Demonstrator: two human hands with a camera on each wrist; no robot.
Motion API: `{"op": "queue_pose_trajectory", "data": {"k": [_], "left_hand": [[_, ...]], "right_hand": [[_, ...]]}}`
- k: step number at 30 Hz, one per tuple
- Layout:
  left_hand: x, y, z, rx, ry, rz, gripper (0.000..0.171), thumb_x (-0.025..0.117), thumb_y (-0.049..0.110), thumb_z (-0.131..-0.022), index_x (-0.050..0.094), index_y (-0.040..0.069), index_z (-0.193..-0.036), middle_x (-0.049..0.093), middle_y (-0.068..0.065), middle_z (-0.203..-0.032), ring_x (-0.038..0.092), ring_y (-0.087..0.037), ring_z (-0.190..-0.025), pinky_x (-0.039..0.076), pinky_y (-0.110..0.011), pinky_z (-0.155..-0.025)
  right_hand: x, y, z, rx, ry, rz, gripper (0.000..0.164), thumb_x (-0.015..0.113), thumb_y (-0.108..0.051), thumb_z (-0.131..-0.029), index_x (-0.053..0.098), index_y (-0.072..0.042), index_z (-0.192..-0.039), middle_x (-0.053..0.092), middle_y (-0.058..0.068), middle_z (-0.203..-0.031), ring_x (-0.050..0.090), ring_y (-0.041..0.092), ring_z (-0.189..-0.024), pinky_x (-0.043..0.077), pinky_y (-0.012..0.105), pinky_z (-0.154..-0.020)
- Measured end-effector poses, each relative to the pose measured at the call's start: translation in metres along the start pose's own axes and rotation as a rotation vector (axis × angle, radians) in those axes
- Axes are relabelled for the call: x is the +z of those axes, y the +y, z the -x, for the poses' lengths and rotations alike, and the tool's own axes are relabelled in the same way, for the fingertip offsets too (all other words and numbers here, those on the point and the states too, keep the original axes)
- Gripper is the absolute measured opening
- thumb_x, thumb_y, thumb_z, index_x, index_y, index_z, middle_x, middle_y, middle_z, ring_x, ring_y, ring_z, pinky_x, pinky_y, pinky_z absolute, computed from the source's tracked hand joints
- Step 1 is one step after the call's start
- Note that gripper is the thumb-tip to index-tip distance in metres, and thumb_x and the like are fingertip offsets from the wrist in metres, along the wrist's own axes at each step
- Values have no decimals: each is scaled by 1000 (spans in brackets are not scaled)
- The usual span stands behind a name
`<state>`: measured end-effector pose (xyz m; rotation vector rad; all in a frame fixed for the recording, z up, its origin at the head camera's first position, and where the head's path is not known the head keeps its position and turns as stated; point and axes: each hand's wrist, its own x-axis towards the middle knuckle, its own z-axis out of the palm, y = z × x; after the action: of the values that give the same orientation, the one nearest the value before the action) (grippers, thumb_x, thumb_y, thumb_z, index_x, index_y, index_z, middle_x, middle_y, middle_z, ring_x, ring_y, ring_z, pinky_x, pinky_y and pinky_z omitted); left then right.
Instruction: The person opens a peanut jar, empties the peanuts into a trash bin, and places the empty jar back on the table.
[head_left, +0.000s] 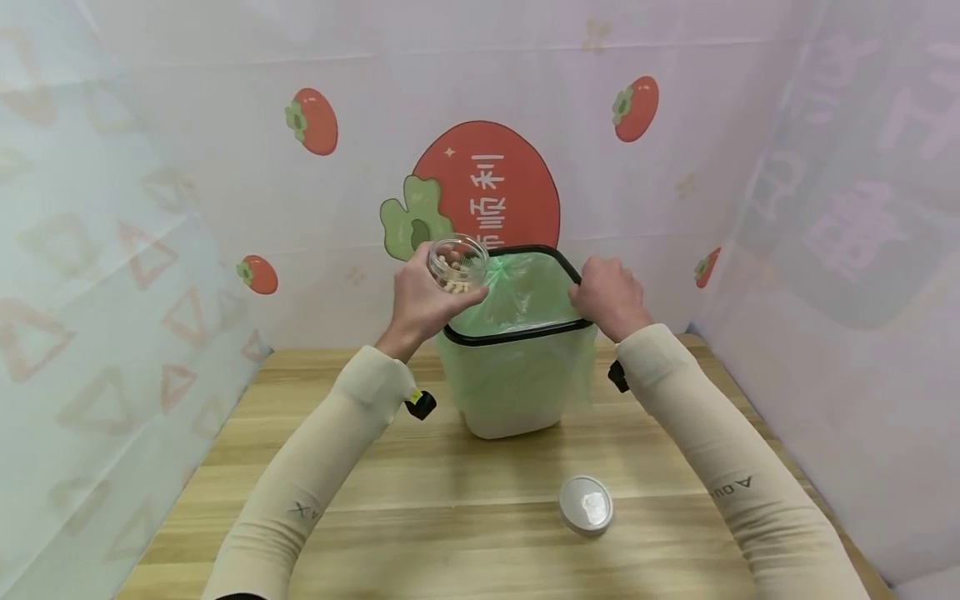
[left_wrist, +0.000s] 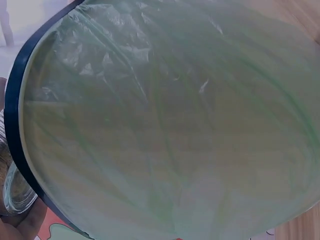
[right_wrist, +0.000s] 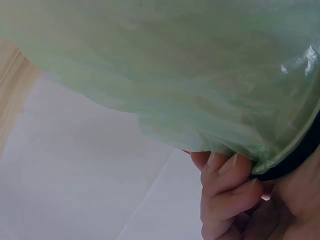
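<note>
My left hand [head_left: 417,302] grips a clear jar [head_left: 482,265] at the left side of the bin's mouth. Small pale and brown pieces, like shelled nuts, lie inside it, and its round opening faces up toward the head camera. A pale bin [head_left: 512,423] with a black rim [head_left: 517,335] stands on the table, lined with a thin green plastic bag [head_left: 517,371] folded down outside. On the right, my right hand [head_left: 611,296] grips the rim; its curled fingers [right_wrist: 227,195] show against the bag in the right wrist view. The left wrist view catches only the jar's edge behind the rim.
A round, light grey lid [head_left: 586,504] lies on the wooden table [head_left: 420,533] in front of the bin, to the right. Fabric walls with printed persimmons [head_left: 315,122] close off the back and both sides.
</note>
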<state>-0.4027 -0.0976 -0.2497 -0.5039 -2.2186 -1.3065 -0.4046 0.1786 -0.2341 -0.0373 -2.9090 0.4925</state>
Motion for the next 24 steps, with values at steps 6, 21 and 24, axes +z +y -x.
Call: {"op": "queue_pose_trajectory", "data": {"k": [6,21,24], "left_hand": [[2,0,-7,66,-26,-71,73,95,30,-73,60,5,-133,71,-9,-116,72,-24,-103,65,-42,-85],[9,-4,-11,262,-75,-258,70,93,28,-71,62,5,-129,71,-11,-114,72,-28,-97,64,-44,-85],[10,-2,-14,287,-80,-292,71,92,28,-71,61,4,-130,70,-12,-115,71,-29,-99,63,-46,-87]], "right_hand": [[1,-1,0,0,1,2,26,55,-20,-97,53,-8,-74,61,17,-83,56,30,-71,49,45,-58],[1,1,0,3,9,-10,28,56,-22,-98,54,-8,-73,61,15,-81,57,29,-72,49,44,-58],[1,1,0,6,11,-12,28,56,-21,-98,54,-8,-73,61,15,-81,56,29,-72,49,44,-58]]}}
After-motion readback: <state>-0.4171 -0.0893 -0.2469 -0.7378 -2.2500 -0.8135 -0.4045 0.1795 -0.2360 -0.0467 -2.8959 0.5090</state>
